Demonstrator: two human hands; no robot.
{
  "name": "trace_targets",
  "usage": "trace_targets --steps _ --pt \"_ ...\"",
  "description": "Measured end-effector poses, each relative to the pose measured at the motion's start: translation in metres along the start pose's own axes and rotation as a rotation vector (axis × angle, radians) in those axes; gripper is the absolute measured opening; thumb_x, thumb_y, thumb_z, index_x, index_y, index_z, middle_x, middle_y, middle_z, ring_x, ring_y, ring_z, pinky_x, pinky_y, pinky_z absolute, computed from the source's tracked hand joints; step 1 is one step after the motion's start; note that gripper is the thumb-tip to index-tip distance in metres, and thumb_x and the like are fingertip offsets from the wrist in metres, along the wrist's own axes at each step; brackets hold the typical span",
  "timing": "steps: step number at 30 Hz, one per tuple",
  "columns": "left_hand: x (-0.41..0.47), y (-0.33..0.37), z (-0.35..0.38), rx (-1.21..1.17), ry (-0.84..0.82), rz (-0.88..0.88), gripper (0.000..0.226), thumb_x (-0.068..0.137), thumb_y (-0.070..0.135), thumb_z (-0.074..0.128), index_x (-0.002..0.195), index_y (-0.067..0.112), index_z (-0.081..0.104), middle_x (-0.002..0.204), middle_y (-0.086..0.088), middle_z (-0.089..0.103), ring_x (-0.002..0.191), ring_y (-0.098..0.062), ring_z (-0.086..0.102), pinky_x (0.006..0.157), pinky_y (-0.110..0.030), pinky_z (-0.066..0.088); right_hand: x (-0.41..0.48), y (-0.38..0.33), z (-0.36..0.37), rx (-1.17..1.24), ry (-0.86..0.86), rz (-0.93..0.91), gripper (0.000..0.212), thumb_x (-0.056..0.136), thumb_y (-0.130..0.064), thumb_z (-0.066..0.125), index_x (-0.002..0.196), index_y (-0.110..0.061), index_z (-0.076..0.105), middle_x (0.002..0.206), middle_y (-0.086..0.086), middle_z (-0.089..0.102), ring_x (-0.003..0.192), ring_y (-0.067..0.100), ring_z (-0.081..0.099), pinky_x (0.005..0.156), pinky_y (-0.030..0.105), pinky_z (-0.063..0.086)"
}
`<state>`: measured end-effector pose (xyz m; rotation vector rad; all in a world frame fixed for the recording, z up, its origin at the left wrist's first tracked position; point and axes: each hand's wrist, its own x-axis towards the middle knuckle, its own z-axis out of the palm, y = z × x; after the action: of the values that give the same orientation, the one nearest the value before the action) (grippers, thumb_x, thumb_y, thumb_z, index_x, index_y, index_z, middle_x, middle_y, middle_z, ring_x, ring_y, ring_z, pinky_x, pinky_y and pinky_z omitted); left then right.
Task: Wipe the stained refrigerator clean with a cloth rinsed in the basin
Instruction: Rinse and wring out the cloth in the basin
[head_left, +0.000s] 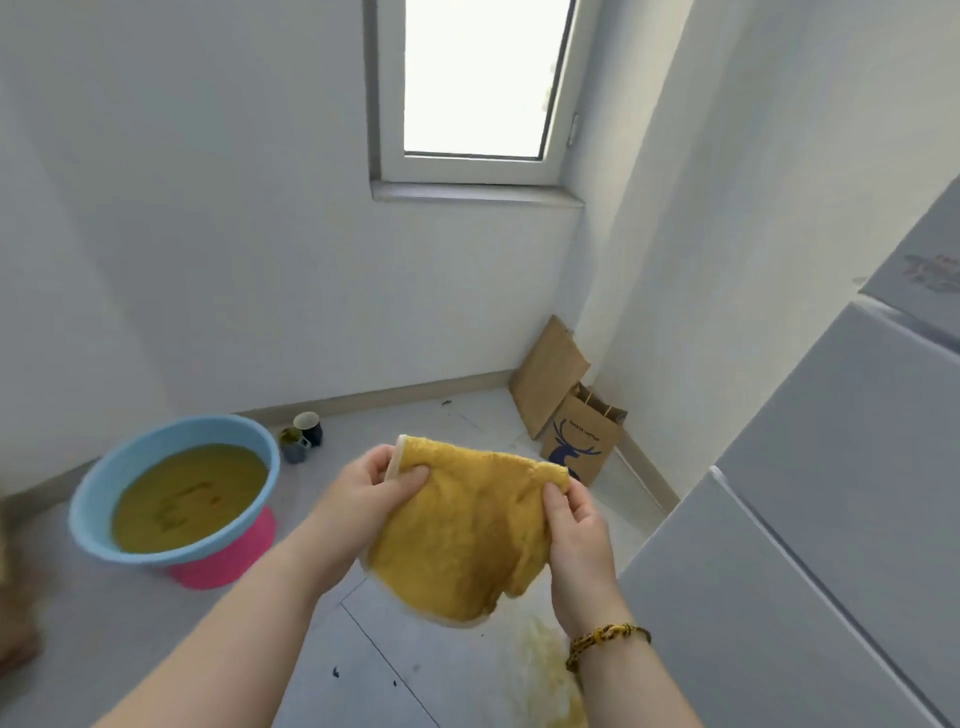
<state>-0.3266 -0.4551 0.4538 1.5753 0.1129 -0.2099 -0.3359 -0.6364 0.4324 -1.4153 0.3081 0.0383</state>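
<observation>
You hold a fuzzy yellow cloth (467, 525) up in front of you with both hands. Your left hand (374, 493) pinches its top left corner, with the thumb curled over the pale edge. Your right hand (576, 535) pinches the top right side, so the cloth hangs soft and baggy between them. The smooth grey refrigerator (831, 493) stands just to your right. The round blue basin (88, 514), full of muddy yellow water, sits low on your left on something pink (228, 558), maybe a stool. A yellow smear (545, 660) marks the tiled floor (389, 665) below the cloth. A brown paper bag (579, 441) stands in the corner.
</observation>
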Motion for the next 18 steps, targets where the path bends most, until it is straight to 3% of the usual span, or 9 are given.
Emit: trace_targets --steps 4,6,8,11,13,15,18 --pt "-0.043 0.024 -0.050 -0.064 0.232 0.045 0.005 0.090 0.026 0.051 0.094 0.024 0.054 0.101 -0.003 0.061 0.096 -0.021 0.057 0.085 -0.038 0.047 -0.025 -0.007 0.064 0.004 -0.339 0.075 0.017 0.094 -0.019 0.047 0.107 -0.029 0.053 0.104 -0.002 0.065 0.097 0.016 0.061 0.076 0.028 0.051" --pt "-0.055 0.029 -0.073 -0.133 0.342 0.046 0.004 0.091 0.025 0.050 0.090 0.023 0.052 0.091 -0.001 0.060 0.084 -0.017 0.057 0.074 -0.035 0.049 -0.030 0.002 0.089 -0.100 -0.476 0.076 0.032 0.089 -0.007 0.055 0.113 -0.027 0.050 0.097 -0.001 0.069 0.091 0.017 0.065 0.076 0.028 0.053" --pt "-0.071 0.025 -0.113 -0.185 0.498 0.061 0.007 0.093 0.023 0.048 0.086 0.021 0.051 0.084 0.000 0.057 0.074 -0.013 0.054 0.063 -0.029 0.046 -0.043 0.013 0.133 -0.228 -0.586 0.085 0.033 0.086 0.002 0.055 0.112 -0.019 0.052 0.088 0.001 0.070 0.082 0.016 0.066 0.071 0.025 0.053" --pt "-0.078 0.008 -0.169 -0.184 0.649 0.054 0.005 0.092 0.024 0.049 0.088 0.022 0.049 0.090 -0.001 0.056 0.084 -0.017 0.053 0.076 -0.033 0.044 -0.048 0.031 0.193 -0.315 -0.629 0.103 0.025 0.087 0.006 0.047 0.097 -0.015 0.058 0.080 0.003 0.066 0.069 0.015 0.061 0.063 0.024 0.053" --pt "-0.078 -0.002 -0.204 -0.149 0.732 0.027 0.003 0.093 0.024 0.048 0.095 0.021 0.048 0.092 0.003 0.054 0.091 -0.017 0.051 0.080 -0.033 0.041 -0.042 0.041 0.230 -0.348 -0.596 0.103 0.030 0.087 0.008 0.041 0.095 -0.015 0.059 0.081 0.005 0.063 0.072 0.017 0.057 0.068 0.030 0.052" --pt "-0.075 -0.012 -0.244 -0.129 0.796 0.006 0.009 0.093 0.023 0.047 0.102 0.019 0.046 0.093 0.005 0.053 0.091 -0.016 0.050 0.078 -0.031 0.040 -0.035 0.054 0.275 -0.353 -0.596 0.108 0.034 0.087 0.008 0.039 0.092 -0.020 0.056 0.085 0.005 0.062 0.077 0.019 0.057 0.074 0.033 0.052" --pt "-0.071 -0.020 -0.295 -0.110 0.830 -0.062 0.010 0.095 0.022 0.044 0.104 0.019 0.044 0.093 0.003 0.051 0.086 -0.014 0.049 0.071 -0.029 0.040 -0.033 0.070 0.327 -0.313 -0.595 0.152 0.034 0.088 0.008 0.040 0.089 -0.022 0.055 0.087 0.003 0.062 0.079 0.016 0.058 0.071 0.028 0.051"
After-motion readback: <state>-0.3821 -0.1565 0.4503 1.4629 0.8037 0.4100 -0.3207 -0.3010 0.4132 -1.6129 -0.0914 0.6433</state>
